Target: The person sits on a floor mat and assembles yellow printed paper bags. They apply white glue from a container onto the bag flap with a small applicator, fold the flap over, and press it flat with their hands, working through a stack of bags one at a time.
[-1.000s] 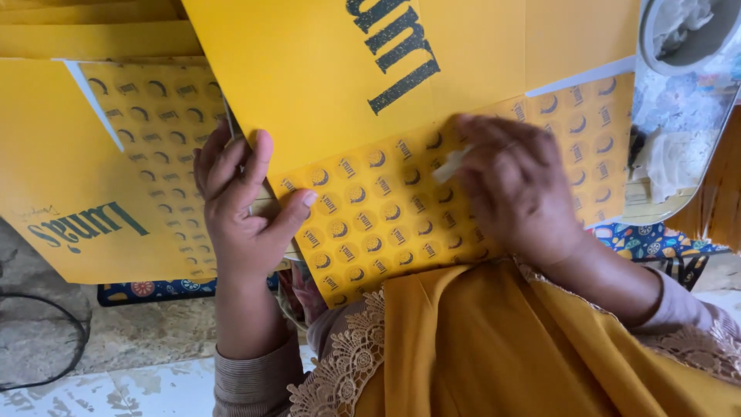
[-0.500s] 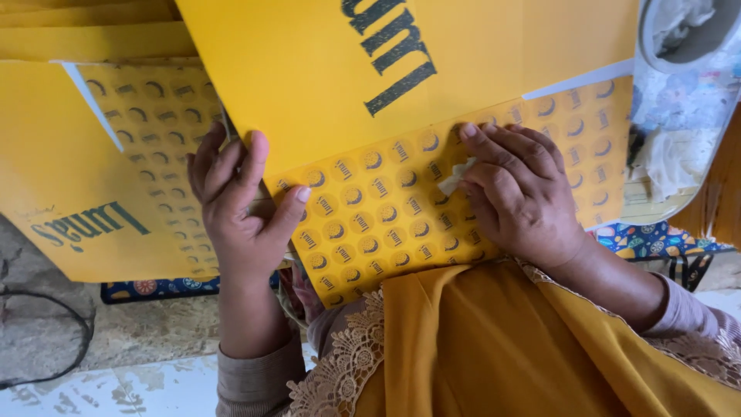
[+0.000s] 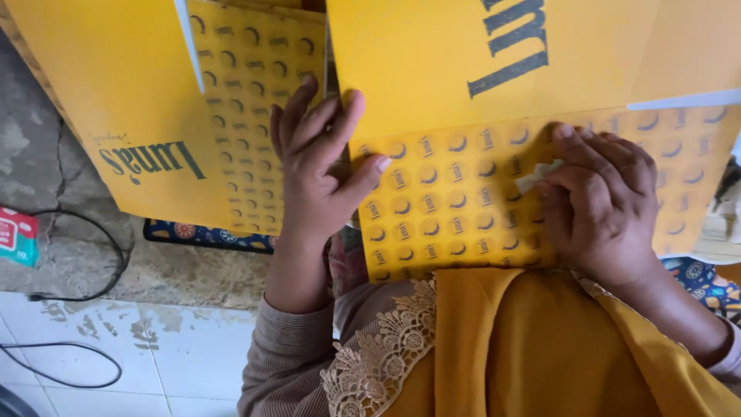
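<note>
A yellow cardboard sheet [image 3: 432, 69] with dark lettering and a patterned flap lies across my lap. My left hand [image 3: 316, 174] grips its left edge, thumb on the patterned flap, fingers behind. My right hand [image 3: 598, 205] presses on the patterned flap [image 3: 440, 208], fingertips pinching a small white strip [image 3: 536, 176] stuck to it. A second, similar yellow sheet [image 3: 116, 108] lies to the left, its patterned side [image 3: 251, 93] turned up.
A black cable [image 3: 85, 255] loops over the grey concrete floor at the left, beside a red-and-green packet [image 3: 15, 235]. White tiles [image 3: 154, 363] lie below. A blue patterned mat [image 3: 208, 235] shows under the left sheet. My yellow garment [image 3: 540, 347] fills the bottom right.
The view has shifted closer and to the right. My right hand has slid a little right along the patterned flap, still on the white strip. My left hand keeps its grip.
</note>
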